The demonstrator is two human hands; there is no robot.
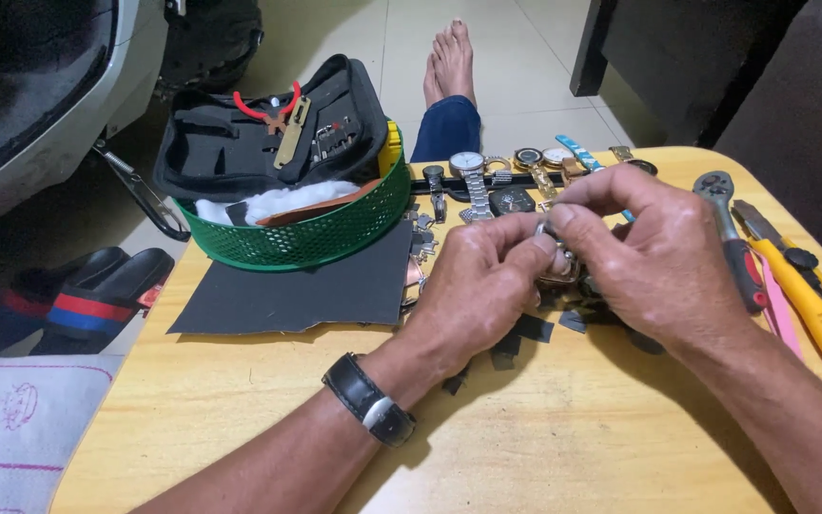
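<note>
Small metal watch part (557,267) pinched between both hands' (563,262) fingertips

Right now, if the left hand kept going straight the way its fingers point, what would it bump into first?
The left hand points toward the right hand, so it would likely meet the small metal watch part pinched between them, then the right hand's fingers.

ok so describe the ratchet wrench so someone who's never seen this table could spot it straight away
Start at the round wooden table and go to its right edge, past the right hand. The ratchet wrench lies there beside a yellow utility knife. Unlike the knife, it has a round silver metal head and a red-and-black grip.
</note>
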